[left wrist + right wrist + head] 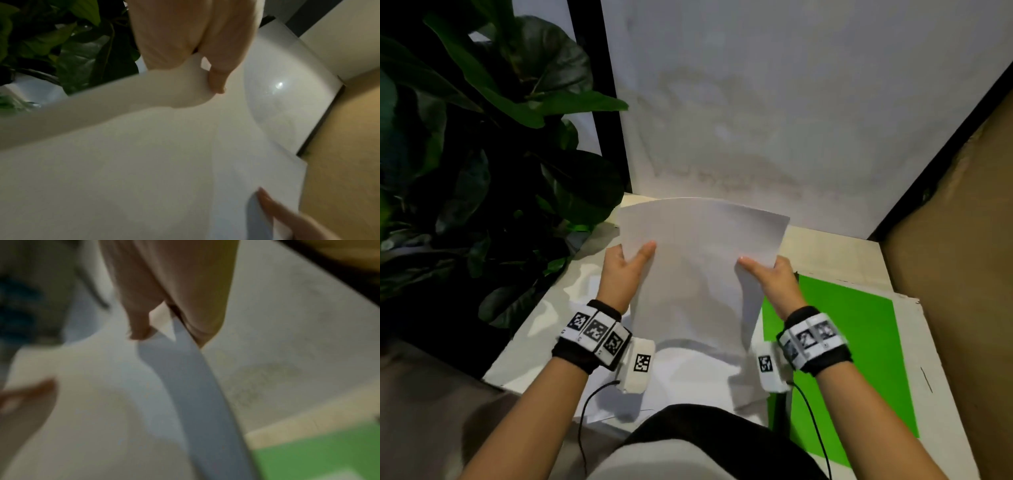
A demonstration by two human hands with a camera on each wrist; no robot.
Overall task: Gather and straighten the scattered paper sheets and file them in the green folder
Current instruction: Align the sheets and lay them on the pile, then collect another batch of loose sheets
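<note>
A stack of white paper sheets (698, 267) stands nearly upright over the table, bowed at the top. My left hand (628, 262) pinches its left edge, thumb on the near face. My right hand (767, 270) pinches the right edge the same way. In the left wrist view the thumb presses the paper sheets (164, 162); in the right wrist view the thumb and fingers clamp the curved edge of the paper sheets (185, 378). The green folder (859, 342) lies flat on the table to the right, partly behind my right wrist, and shows as the green folder (318, 454) at the lower right.
More white sheets (688, 377) lie on the table under my wrists. A large-leafed plant (482, 154) stands at the left. A white wall (791, 102) rises behind the table (842, 253), and a brown panel (955, 274) borders the right side.
</note>
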